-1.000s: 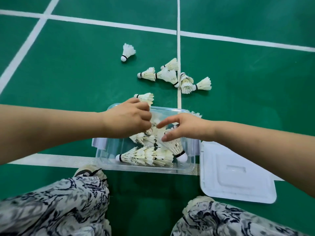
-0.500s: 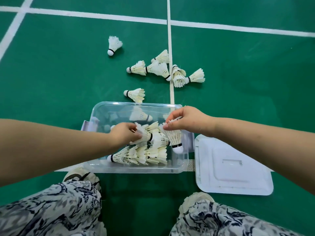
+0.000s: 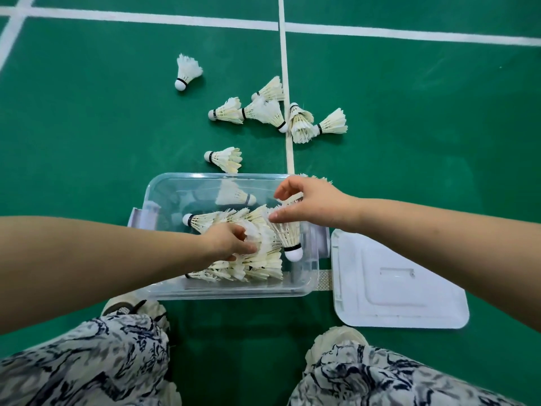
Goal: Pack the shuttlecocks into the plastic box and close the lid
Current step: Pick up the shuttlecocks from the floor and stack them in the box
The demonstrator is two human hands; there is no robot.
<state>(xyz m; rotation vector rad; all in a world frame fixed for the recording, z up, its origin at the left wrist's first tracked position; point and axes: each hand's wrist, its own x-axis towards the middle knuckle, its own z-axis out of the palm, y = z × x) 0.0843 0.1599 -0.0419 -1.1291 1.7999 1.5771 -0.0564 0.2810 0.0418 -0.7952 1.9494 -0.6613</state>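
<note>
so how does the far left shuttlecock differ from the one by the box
The far left shuttlecock points its cork toward the camera; the shuttlecock by the box points left. The first lies farthest off, the second just beyond the plastic box. Both white, black-banded, unpacked.

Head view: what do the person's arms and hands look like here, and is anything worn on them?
Both arms are bare as far up as the frame shows, with no sleeve on the left forearm or the right forearm. The left hand and the right hand wear no gloves. No watch, ring or wristband is visible on either.
</note>
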